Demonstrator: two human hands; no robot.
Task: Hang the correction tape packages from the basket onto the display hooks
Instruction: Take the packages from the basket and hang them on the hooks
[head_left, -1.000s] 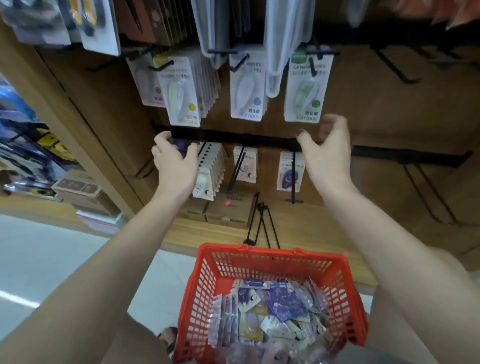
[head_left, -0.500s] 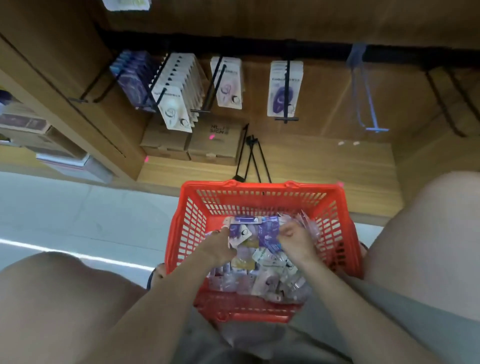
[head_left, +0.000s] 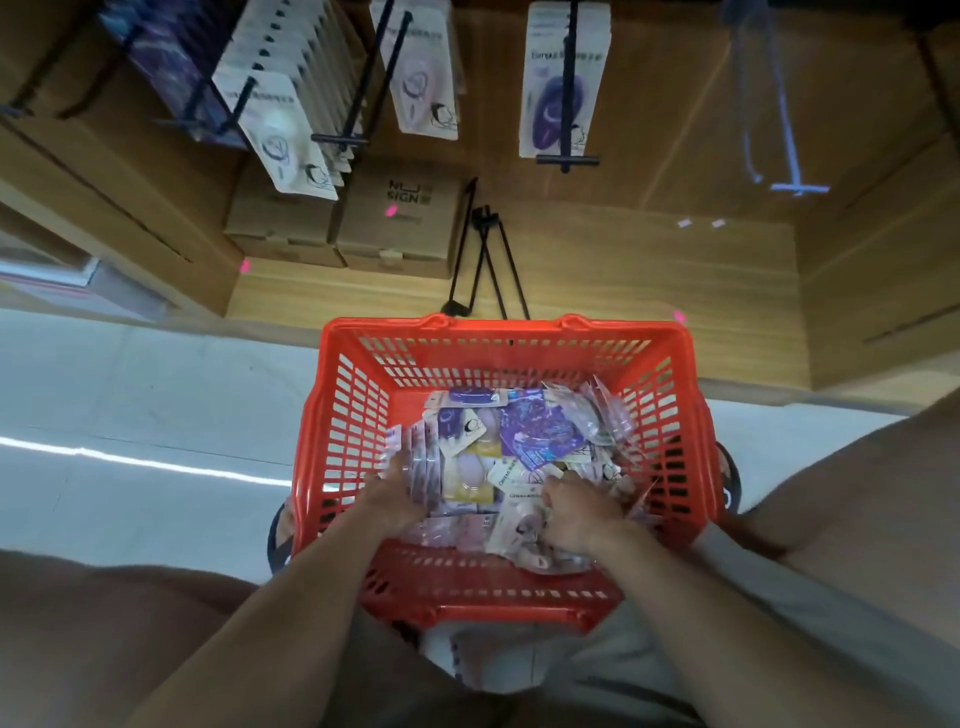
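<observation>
A wooden shelving unit stands on a pale glossy floor streaked with reflected light.

Both forearms bare to elbow, no sleeves in view. No watch, rings or bracelets seen on left hand or right hand. Knees and thighs bare at frame's lower left and right edges. Grey-olive fabric, prob shorts, across lap below centre, some creases. Dark footwear, prob sandal, partly visible either side of frame centre, mostly hidden; pale mark on right one, too small to read. Nails blurred, can't tell polish.
</observation>
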